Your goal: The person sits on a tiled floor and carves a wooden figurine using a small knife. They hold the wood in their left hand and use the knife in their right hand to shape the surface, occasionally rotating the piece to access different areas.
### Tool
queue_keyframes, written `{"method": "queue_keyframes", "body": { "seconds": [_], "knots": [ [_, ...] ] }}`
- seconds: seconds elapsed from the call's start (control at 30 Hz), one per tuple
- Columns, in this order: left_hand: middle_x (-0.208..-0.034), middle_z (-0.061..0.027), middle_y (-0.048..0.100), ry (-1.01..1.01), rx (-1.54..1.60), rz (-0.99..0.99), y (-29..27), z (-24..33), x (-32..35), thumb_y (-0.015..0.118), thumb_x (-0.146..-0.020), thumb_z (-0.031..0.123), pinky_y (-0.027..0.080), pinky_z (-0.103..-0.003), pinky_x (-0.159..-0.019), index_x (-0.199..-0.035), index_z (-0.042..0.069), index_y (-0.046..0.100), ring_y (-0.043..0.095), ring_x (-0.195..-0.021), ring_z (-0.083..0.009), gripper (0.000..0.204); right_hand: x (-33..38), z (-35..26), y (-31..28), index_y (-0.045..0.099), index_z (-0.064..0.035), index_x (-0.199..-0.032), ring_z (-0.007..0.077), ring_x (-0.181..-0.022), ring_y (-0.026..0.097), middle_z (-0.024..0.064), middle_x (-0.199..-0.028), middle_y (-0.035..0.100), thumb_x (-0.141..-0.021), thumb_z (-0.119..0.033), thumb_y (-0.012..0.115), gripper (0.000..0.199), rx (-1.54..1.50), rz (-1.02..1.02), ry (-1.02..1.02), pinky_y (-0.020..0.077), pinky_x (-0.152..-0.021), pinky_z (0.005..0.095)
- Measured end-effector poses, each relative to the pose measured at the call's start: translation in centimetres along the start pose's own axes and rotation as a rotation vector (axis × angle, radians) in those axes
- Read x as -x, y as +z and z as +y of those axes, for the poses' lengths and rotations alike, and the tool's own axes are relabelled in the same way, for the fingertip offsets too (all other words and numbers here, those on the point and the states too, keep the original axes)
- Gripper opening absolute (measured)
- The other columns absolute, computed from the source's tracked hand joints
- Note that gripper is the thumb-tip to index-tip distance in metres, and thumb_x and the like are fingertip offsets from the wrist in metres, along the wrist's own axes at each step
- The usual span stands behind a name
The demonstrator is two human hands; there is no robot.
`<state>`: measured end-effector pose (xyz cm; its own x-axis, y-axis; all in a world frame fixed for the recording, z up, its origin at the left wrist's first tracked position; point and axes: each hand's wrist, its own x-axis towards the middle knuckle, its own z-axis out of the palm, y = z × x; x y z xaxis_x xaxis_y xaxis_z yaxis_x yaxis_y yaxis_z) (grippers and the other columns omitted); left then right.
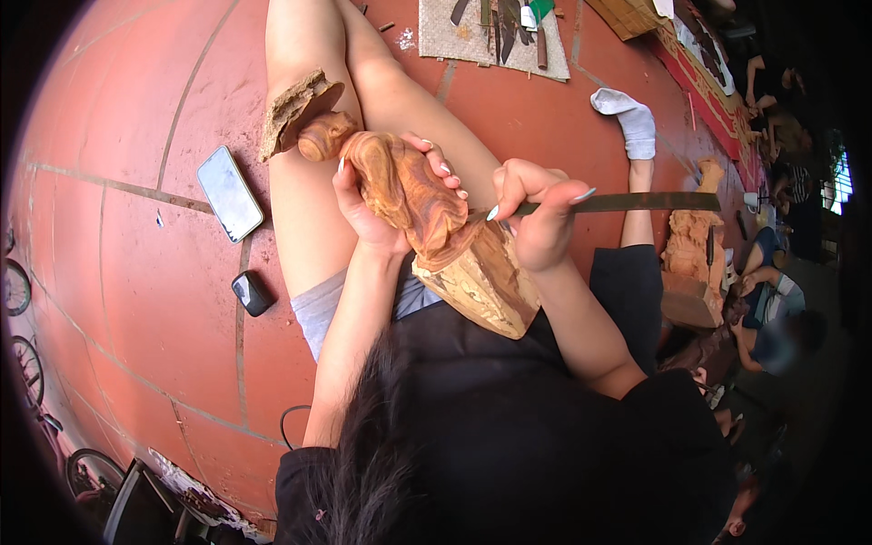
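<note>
A carved wooden figure (400,186) with reddish-brown grain lies tilted across my lap. Its rounded head points to the far left, beside a rough bark-like piece at the top, and its pale uncarved base rests against my body. My left hand (381,209) wraps around the figure's middle, thumb on the near side and fingertips on the far side. In my right hand (540,209) is a long, flat, dark metal file (636,203), pinched between thumb and fingers. The file's narrow tip meets the wood near the figure's lower folds; its other end sticks out to the right.
On the red tiled floor at the left lie a phone (230,193) and a small black case (252,292). A pale mat (436,27) with several tools lies ahead. Another wooden carving (692,263) stands at the right, with other people beyond. Bicycles are at the lower left.
</note>
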<state>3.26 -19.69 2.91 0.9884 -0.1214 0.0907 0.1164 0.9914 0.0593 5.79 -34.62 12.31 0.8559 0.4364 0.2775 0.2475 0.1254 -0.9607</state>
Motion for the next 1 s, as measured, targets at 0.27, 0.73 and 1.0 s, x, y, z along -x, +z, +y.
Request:
{"method": "queue_keyframes", "body": {
  "seconds": [0.27,0.73,1.0],
  "knots": [
    [-0.095,-0.0168,0.056,-0.008,0.001,-0.003,-0.1,-0.1,-0.1,0.049,-0.072,0.077,0.053,-0.048,-0.077,-0.112,0.001,0.048,0.059,-0.088,-0.0323,0.085,0.1,0.0,0.1,0.042,0.0004,-0.055,0.0099,-0.046,0.036,0.0037,-0.051,0.04,-0.094,-0.063,0.027,0.076,0.069,0.046,0.03,0.0251,-0.044,0.0271],
    [-0.097,-0.0168,0.054,-0.003,0.016,-0.049,-0.1,-0.2,-0.1,0.054,-0.076,0.071,0.051,-0.049,-0.084,-0.114,0.0,0.046,0.059,-0.091,-0.0318,0.08,0.2,-0.1,1.1,0.044,-0.0008,-0.055,0.0094,-0.049,0.041,0.0027,-0.053,0.043,-0.093,-0.063,0.033,0.074,0.108,0.155,0.058,0.0295,-0.046,0.0251],
    [-0.1,-0.0162,0.056,0.079,-0.115,0.063,0.6,0.3,0.9,0.046,-0.081,0.07,0.051,-0.047,-0.082,-0.114,0.0,0.049,0.057,-0.092,-0.0318,0.077,0.3,0.6,0.8,0.052,0.0001,-0.066,0.0079,-0.055,0.05,0.0029,-0.057,0.051,-0.094,-0.059,0.039,0.067,0.099,0.199,0.006,0.0378,-0.049,0.0245]
  ]
}}
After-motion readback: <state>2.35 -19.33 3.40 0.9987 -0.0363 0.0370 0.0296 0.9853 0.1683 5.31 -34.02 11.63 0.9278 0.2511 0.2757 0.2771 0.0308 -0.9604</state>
